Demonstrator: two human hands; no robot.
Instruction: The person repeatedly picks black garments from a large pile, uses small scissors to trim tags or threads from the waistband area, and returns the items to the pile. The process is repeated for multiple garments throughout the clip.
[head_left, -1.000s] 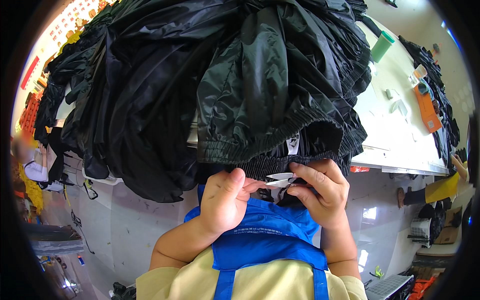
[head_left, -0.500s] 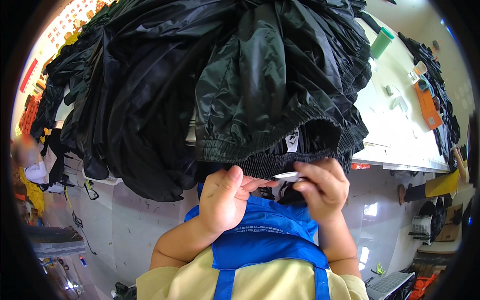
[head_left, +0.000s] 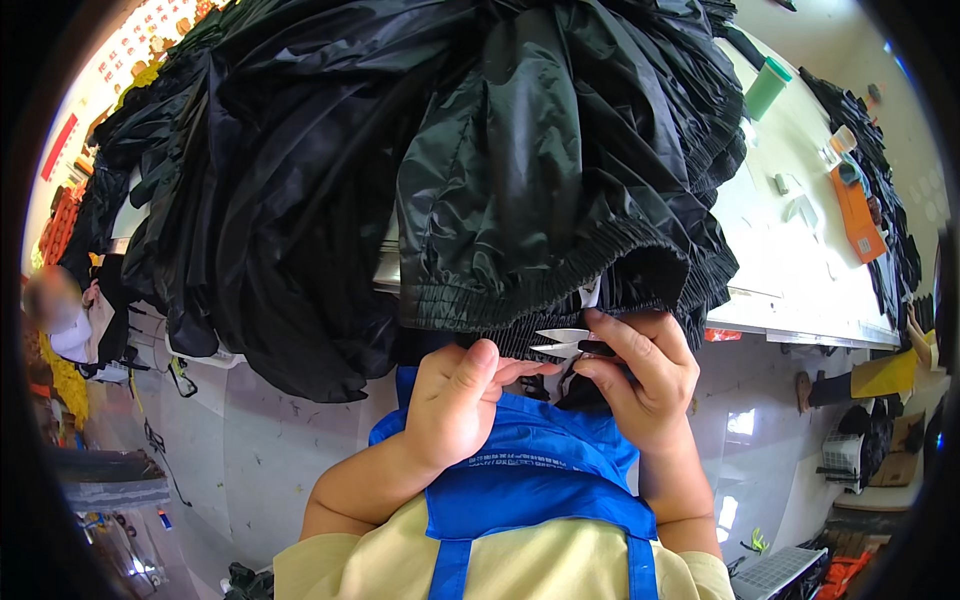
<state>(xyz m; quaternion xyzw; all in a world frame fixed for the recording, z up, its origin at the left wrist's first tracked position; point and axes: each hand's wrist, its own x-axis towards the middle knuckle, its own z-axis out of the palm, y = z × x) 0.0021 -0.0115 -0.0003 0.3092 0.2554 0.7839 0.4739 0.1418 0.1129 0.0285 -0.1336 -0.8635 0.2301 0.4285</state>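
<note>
A dark, shiny garment [head_left: 490, 190] with a gathered elastic waistband [head_left: 460, 308] hangs toward me from the pile. At the near edge of the waistband, my left hand [head_left: 455, 395] is palm up, its thumb raised and apart from its fingers. Those fingers stretch rightward along the cloth edge; how far they reach under it is hidden. My right hand [head_left: 640, 375] is closed around small thread snips [head_left: 562, 343]. Their two silver blades are parted and point left, just above my left fingertips. A white label [head_left: 590, 292] shows partly inside the waistband, behind my right fingers.
Heaped dark garments [head_left: 290, 170] cover much of the white table [head_left: 790, 230]. On its right side are a green cylinder [head_left: 768, 88] and an orange box [head_left: 857, 213]. White crates [head_left: 780, 573] stand on the floor. People are partly visible at the far left and right.
The snips' blades have parted, having been closed together half a second ago. My right hand has shifted slightly, and the label is now more covered. My left hand has barely moved.
</note>
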